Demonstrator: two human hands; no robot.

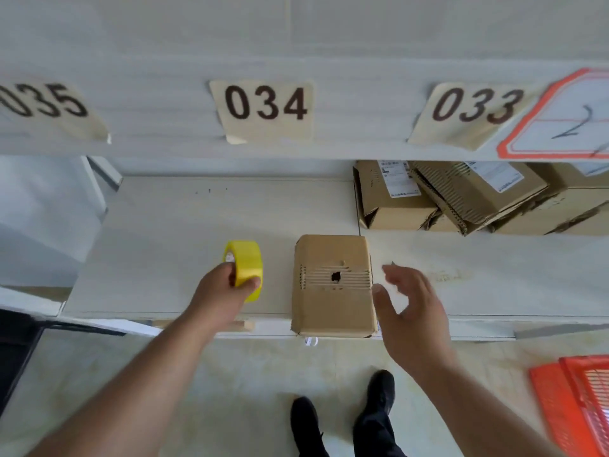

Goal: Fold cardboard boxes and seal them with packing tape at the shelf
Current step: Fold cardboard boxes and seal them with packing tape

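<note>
Both forearms reach to the shelf (171,225): left hand (220,293) grips the yellow tape roll (245,267), right hand (412,301) hovers spread beside the folded box (333,285) at the shelf's front edge; taping seems not yet done

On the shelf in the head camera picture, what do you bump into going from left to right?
Left hand gripping the yellow tape → brown box → right hand, open beside the box → pile of boxes at the back right.
</note>
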